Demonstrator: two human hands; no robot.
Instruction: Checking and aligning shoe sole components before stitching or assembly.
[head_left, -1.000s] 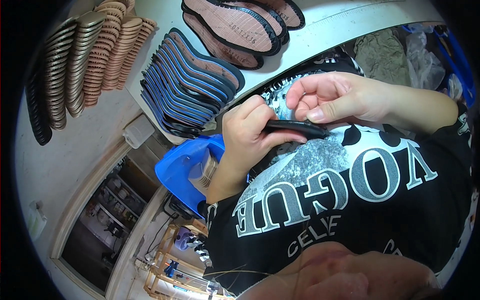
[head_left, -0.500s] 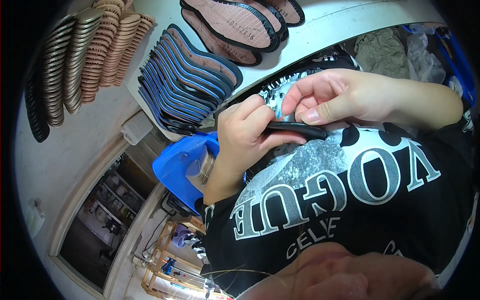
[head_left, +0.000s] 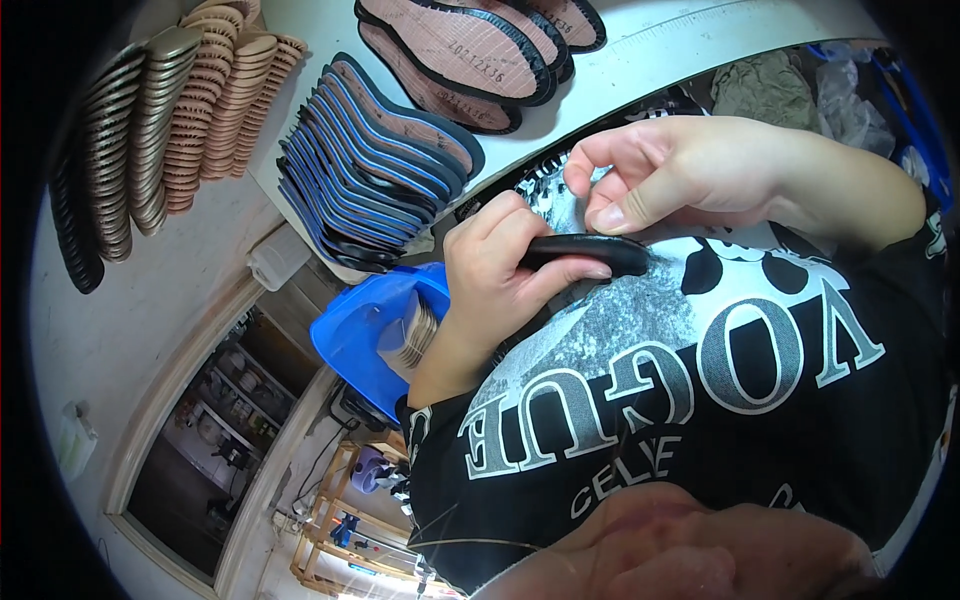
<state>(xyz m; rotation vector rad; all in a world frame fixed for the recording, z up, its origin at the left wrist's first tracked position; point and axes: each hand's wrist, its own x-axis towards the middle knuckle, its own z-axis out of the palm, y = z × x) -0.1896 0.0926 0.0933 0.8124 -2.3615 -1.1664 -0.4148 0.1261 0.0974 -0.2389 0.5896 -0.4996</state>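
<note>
My left hand [head_left: 505, 265] is wrapped round a black shoe insole [head_left: 590, 250], which I see nearly edge-on in front of my chest. The left thumb lies along its near side; the left fingers go behind it. Just above the insole's far edge is my right hand [head_left: 685, 180], its fingers curled and the thumb tip pressed towards them. Whatever the right fingertips pinch is too small or too hidden to make out.
On the white table [head_left: 640, 60] lie pinkish insoles with black rims [head_left: 480, 50] and a fanned stack of blue-edged insoles [head_left: 375, 165]. Rows of black, metallic and tan pieces [head_left: 150, 130] stand at far left. A blue bin [head_left: 350, 325] with pale pieces is beside my left forearm.
The insole has tilted so more of its smooth black side shows. My right hand has lifted slightly away from me, its fingers still curled. The left hand keeps its hold.
</note>
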